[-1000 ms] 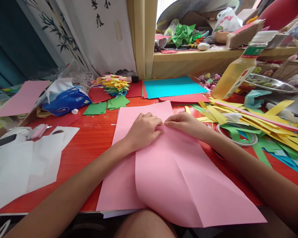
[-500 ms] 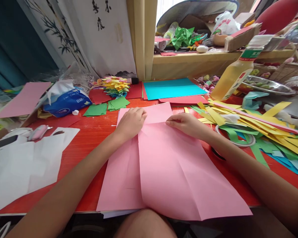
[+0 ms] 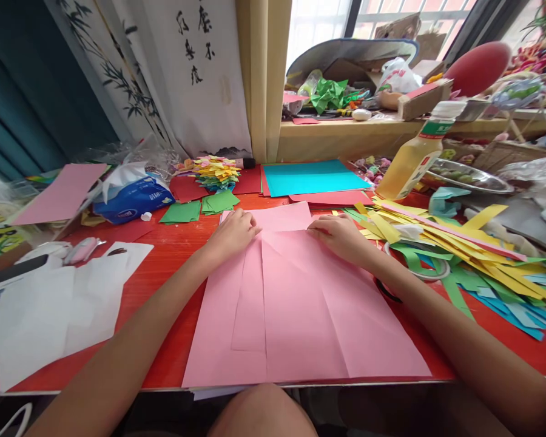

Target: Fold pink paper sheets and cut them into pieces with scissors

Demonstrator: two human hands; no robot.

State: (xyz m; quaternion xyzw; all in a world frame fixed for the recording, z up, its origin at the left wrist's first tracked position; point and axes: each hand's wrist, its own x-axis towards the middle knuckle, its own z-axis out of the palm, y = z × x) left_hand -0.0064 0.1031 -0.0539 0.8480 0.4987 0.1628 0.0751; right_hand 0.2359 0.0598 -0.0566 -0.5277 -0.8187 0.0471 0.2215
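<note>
A creased sheet of pink paper (image 3: pixel 304 303) lies in front of me, over more pink paper (image 3: pixel 216 328) that shows at its left and beyond its far edge. The sheet's near edge is close to the table's front edge, above my knee. At the far left corner, my left hand (image 3: pixel 237 232) has its fingers curled closed at the paper; the fingertips are partly hidden. My right hand (image 3: pixel 339 235) pinches the far edge of the same sheet, thumb and fingers together. A vertical crease and a slanting one run down the sheet.
White paper (image 3: pixel 95 297) and a blue tissue pack (image 3: pixel 134 197) lie left. Green squares (image 3: pixel 181 212), a blue sheet (image 3: pixel 313 177) and a folded-paper stack (image 3: pixel 216 173) are at the back. Right are a leaning bottle (image 3: pixel 412 161), coloured strips (image 3: pixel 459 237) and a tape roll (image 3: pixel 430 273).
The pink sheet's raised near part has come down flatter, and its near right corner has moved left and up. My left hand has shifted slightly left and down. The view has tilted upward.
</note>
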